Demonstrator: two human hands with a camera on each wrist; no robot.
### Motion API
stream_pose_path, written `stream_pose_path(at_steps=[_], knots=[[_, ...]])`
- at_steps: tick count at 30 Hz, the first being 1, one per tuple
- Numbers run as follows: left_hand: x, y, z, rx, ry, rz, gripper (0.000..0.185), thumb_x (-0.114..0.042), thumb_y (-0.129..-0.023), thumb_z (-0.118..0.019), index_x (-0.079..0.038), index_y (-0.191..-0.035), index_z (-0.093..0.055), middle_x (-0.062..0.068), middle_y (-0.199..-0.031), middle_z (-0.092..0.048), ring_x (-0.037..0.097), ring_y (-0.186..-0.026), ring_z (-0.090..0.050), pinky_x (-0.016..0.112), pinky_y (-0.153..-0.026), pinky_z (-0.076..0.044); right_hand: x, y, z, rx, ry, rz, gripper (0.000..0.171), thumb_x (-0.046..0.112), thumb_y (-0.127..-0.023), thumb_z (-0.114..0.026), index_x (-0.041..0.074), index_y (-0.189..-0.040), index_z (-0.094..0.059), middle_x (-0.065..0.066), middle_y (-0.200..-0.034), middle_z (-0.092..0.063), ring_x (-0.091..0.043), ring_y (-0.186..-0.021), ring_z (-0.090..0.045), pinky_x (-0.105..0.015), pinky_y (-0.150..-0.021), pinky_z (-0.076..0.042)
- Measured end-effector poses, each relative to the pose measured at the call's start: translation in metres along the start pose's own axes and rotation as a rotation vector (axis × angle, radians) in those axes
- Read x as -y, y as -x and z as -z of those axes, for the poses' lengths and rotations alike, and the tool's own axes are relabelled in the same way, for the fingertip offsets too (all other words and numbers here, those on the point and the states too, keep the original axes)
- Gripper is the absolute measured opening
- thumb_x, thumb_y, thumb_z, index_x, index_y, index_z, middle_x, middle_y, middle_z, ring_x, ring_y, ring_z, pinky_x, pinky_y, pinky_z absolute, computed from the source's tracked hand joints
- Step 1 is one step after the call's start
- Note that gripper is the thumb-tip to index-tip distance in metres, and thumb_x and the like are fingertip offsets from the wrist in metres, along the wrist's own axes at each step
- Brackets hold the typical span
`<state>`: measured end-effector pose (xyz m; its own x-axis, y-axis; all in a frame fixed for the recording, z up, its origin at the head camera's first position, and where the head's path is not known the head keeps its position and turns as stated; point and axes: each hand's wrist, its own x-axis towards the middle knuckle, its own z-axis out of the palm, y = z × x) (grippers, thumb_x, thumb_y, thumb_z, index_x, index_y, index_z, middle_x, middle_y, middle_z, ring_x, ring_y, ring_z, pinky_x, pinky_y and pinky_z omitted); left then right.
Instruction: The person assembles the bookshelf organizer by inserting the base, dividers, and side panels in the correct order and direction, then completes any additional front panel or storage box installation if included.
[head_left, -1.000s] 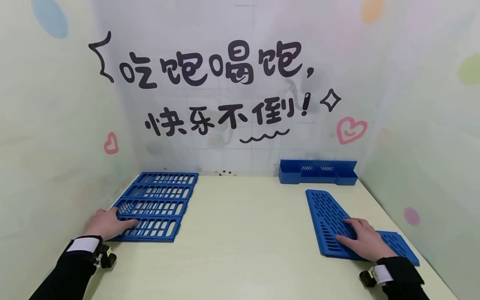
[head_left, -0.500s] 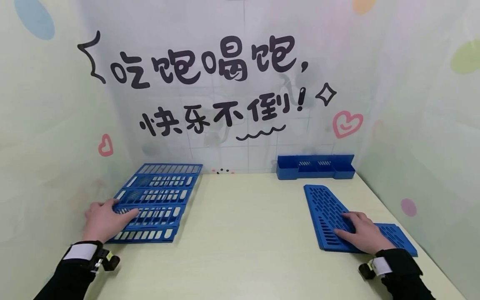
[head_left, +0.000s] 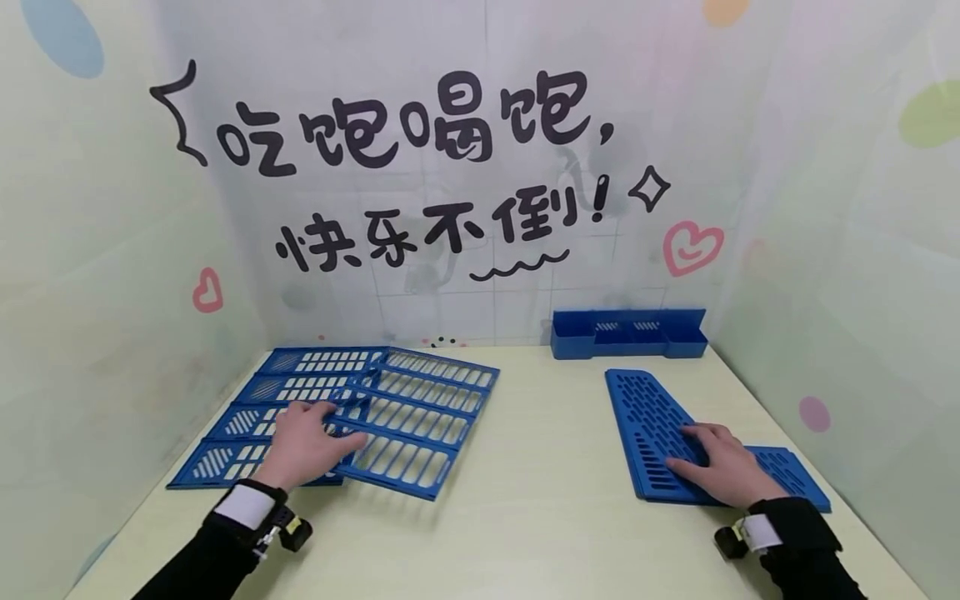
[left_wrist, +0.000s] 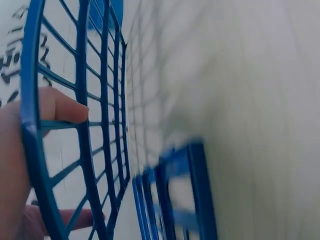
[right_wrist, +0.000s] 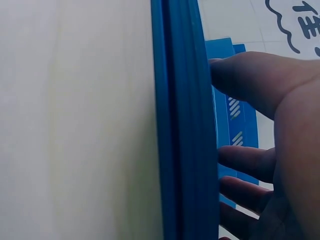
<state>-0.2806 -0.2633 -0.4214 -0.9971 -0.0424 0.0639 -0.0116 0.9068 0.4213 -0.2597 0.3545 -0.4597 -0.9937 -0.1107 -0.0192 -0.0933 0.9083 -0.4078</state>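
Note:
My left hand (head_left: pixel 309 440) grips the near left edge of a blue slotted panel (head_left: pixel 423 417) and holds it tilted, half off a flat stack of similar blue slotted panels (head_left: pixel 240 417) at the table's left. In the left wrist view the fingers (left_wrist: pixel 55 106) show through the bars of the slotted panel (left_wrist: pixel 97 125), with the stack (left_wrist: pixel 182 190) below. My right hand (head_left: pixel 712 465) lies flat on a blue perforated panel (head_left: pixel 648 421) at the right. In the right wrist view the straight fingers (right_wrist: pixel 250 82) rest on top of the perforated panel's edge (right_wrist: pixel 182 125).
A second blue perforated panel (head_left: pixel 795 479) lies under the right one, near the table's right edge. A blue slotted trough (head_left: pixel 626 335) stands against the back wall. Printed walls close in the cream table (head_left: pixel 525 500) at the back and on both sides.
My left hand has taken the top slotted panel off the stack and slid it right, toward the table's middle. The right hand has stayed on its panel.

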Motion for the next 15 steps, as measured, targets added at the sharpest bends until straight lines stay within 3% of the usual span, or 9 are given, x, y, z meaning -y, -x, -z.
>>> stream_pose_path(at_steps=[5, 9, 13, 15], knots=[[-0.031, 0.013, -0.019, 0.007, -0.068, -0.061, 0.103, -0.064, -0.090, -0.082, 0.016, -0.149, -0.054, 0.048, -0.148, -0.046, 0.066, -0.138, -0.044, 0.078, -0.107, -0.046, 0.000, 0.002, -0.002, -0.004, -0.011, 0.008, 0.097, 0.066, -0.102, -0.067, -0.008, -0.159, -0.045, -0.044, -0.162, -0.033, -0.068, -0.146, -0.035, -0.082, -0.116, -0.035], [-0.051, 0.025, -0.028, 0.058, -0.116, -0.094, 0.105, -0.068, -0.089, -0.082, 0.016, -0.146, -0.056, 0.046, -0.144, -0.052, 0.063, -0.133, -0.051, 0.074, -0.106, -0.051, 0.000, 0.002, -0.002, -0.012, -0.007, 0.011, 0.098, 0.068, -0.101, -0.067, -0.008, -0.159, -0.045, -0.044, -0.162, -0.033, -0.069, -0.146, -0.035, -0.082, -0.115, -0.036], [-0.065, 0.037, -0.034, 0.123, -0.104, -0.134, 0.083, -0.053, -0.096, -0.081, 0.014, -0.141, -0.063, 0.037, -0.138, -0.064, 0.052, -0.124, -0.066, 0.065, -0.099, -0.060, 0.000, 0.001, -0.002, -0.008, -0.001, 0.007, 0.099, 0.069, -0.101, -0.067, -0.008, -0.159, -0.044, -0.044, -0.162, -0.033, -0.069, -0.146, -0.035, -0.083, -0.115, -0.035], [-0.070, 0.038, -0.034, 0.145, -0.077, -0.156, 0.067, -0.043, -0.099, -0.080, 0.011, -0.137, -0.068, 0.031, -0.133, -0.070, 0.040, -0.113, -0.073, 0.058, -0.093, -0.064, -0.001, 0.001, -0.002, -0.004, 0.000, 0.003, 0.099, 0.069, -0.101, -0.067, -0.008, -0.160, -0.044, -0.044, -0.162, -0.032, -0.069, -0.146, -0.035, -0.084, -0.115, -0.034]])
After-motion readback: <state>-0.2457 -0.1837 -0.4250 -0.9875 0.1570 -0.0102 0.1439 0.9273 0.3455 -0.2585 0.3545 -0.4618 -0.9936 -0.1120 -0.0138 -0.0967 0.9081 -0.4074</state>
